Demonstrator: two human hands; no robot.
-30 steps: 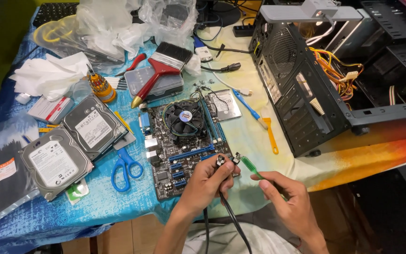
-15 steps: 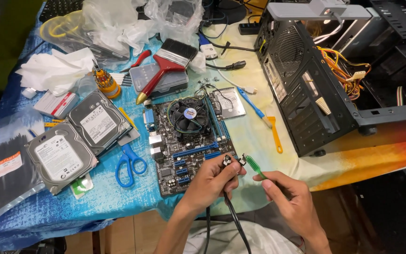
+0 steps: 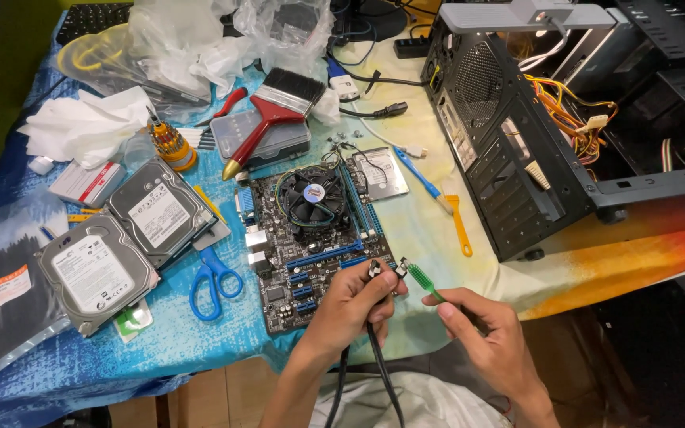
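We hold two black cables (image 3: 374,361) in our left hand (image 3: 352,303), fingers curled tight around them just below their plug ends (image 3: 387,269), which stick up side by side above the thumb. The cables run down from the fist toward our lap. Our right hand (image 3: 481,337) pinches the handle of a small green brush (image 3: 420,280), thumb and forefinger closed on it, and its bristled tip touches the plug ends. Both hands hover over the near edge of the table (image 3: 160,349), just in front of the circuit board (image 3: 311,242), which lies flat on the blue and yellow cloth with a round fan (image 3: 311,195) near its middle.

To the left of the board lie blue-handled scissors (image 3: 214,279) and two hard drives (image 3: 124,238), one partly overlapping the other. Beyond them sit a white tissue (image 3: 81,127) and a small screwdriver set (image 3: 170,144) with a yellow base. A broad paintbrush (image 3: 267,117) with a red handle rests on a grey case behind the board. To the right of the board lie a blue stick (image 3: 418,173) and an orange one (image 3: 460,226), near the open black computer case (image 3: 509,158), whose coloured wires (image 3: 568,119) hang inside. Crumpled clear plastic bags (image 3: 200,40) fill the far side of the table.
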